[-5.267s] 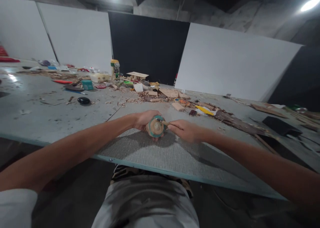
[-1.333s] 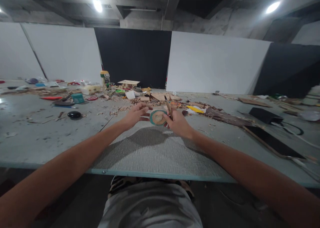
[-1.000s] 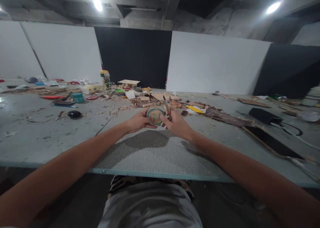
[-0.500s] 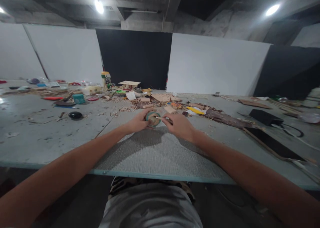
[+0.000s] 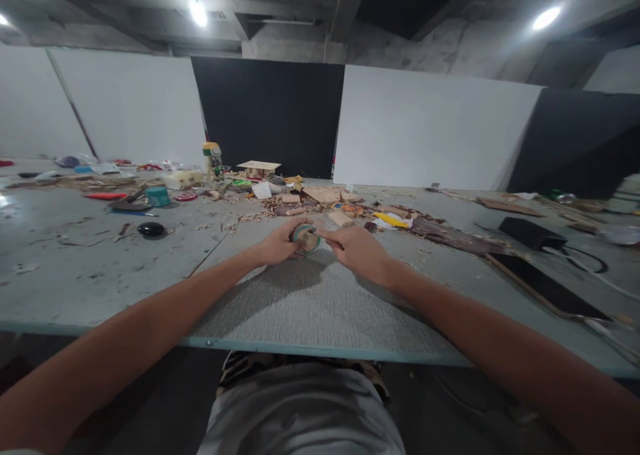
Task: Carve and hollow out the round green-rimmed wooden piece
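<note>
My left hand (image 5: 279, 243) is closed around the side of a small round green-rimmed object (image 5: 307, 240) with a tan middle, tilted so that its face shows. Whether it is a shallow tub or a roll cannot be made out. My right hand (image 5: 361, 250) pinches a thin light stick (image 5: 321, 232), partly hidden by the fingers. The stick's tip is at the upper right of the round object's face. Both hands are just above a grey ribbed mat (image 5: 310, 308) at the table's front.
Wood scraps and chips (image 5: 290, 205) lie beyond the hands, with a yellow piece (image 5: 391, 220) to their right. A phone (image 5: 545, 285) and a black box (image 5: 533, 234) with a cable lie at right. At left are a black oval object (image 5: 151, 229) and a teal box (image 5: 157, 196).
My right hand and the stick have shifted slightly, the stick's tip now nearer the round object's upper edge. My left hand keeps its hold in nearly the same place.
</note>
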`<control>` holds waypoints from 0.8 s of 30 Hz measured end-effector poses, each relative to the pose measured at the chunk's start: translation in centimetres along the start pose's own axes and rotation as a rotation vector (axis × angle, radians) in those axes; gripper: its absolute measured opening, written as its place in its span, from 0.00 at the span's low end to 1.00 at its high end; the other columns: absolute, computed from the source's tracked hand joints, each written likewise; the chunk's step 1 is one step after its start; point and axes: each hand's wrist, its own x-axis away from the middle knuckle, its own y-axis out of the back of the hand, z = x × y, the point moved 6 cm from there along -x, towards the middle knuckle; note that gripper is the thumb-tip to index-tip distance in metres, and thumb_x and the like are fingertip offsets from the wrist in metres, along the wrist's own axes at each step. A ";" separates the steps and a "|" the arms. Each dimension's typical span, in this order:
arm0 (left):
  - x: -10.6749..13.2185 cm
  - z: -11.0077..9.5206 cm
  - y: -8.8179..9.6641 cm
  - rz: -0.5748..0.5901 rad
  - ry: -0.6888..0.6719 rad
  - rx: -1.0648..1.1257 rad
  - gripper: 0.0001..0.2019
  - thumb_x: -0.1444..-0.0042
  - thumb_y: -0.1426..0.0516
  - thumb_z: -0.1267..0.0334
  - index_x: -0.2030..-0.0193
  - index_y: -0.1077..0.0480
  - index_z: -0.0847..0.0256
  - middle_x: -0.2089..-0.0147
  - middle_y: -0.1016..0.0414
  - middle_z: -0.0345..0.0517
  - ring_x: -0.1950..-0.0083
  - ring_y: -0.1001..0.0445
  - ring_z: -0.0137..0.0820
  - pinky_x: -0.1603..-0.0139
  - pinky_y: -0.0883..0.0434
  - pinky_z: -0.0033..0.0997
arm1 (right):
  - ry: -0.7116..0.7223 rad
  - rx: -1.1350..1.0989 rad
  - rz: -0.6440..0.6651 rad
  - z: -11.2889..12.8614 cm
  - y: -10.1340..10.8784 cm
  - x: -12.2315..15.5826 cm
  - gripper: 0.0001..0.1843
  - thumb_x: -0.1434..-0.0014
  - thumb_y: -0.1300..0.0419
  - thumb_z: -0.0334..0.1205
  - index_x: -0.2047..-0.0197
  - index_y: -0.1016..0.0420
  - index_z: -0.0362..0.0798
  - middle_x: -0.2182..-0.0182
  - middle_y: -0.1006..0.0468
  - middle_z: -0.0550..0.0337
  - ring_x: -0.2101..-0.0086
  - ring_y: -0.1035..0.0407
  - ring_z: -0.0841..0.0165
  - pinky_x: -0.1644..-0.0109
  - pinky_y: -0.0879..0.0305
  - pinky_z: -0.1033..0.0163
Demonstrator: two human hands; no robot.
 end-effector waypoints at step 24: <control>0.0 0.0 0.0 -0.058 0.023 0.013 0.29 0.49 0.38 0.66 0.40 0.38 0.55 0.43 0.33 0.53 0.48 0.27 0.43 0.59 0.21 0.43 | -0.049 -0.027 -0.006 -0.2 0.4 0.2 0.24 0.34 0.48 0.39 0.38 0.25 0.56 0.56 0.16 0.55 0.61 0.23 0.61 0.59 0.34 0.59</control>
